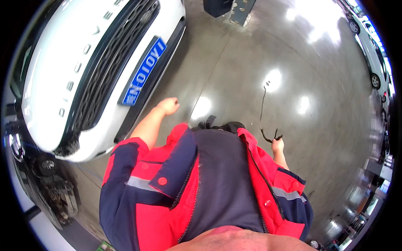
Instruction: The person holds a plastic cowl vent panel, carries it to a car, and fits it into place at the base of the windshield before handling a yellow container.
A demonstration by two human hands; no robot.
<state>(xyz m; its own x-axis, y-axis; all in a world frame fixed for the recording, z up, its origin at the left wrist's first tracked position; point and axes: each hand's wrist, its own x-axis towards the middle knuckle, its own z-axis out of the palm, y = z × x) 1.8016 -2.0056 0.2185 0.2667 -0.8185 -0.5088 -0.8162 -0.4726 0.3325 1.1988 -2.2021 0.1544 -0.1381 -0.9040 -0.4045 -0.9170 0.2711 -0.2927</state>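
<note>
My left hand (169,106) hangs beside the front bumper of a white car (54,96), its fingers curled into a loose fist, with nothing seen in it. At my other side, my right hand (277,145) is closed round a thin dark cable (262,111). A long stretch of this cable runs out ahead of the hand over the grey floor, and short dark ends stick up from the grip. What is on the cable's far end is too small to tell.
The car's blue number plate (144,72) and dark grille (111,62) are close on the left. Ahead stand a dark box (217,6) and the worn foot of a post (241,12). Another white car (372,54) is parked far right. Vehicle parts (54,184) lie at the lower left.
</note>
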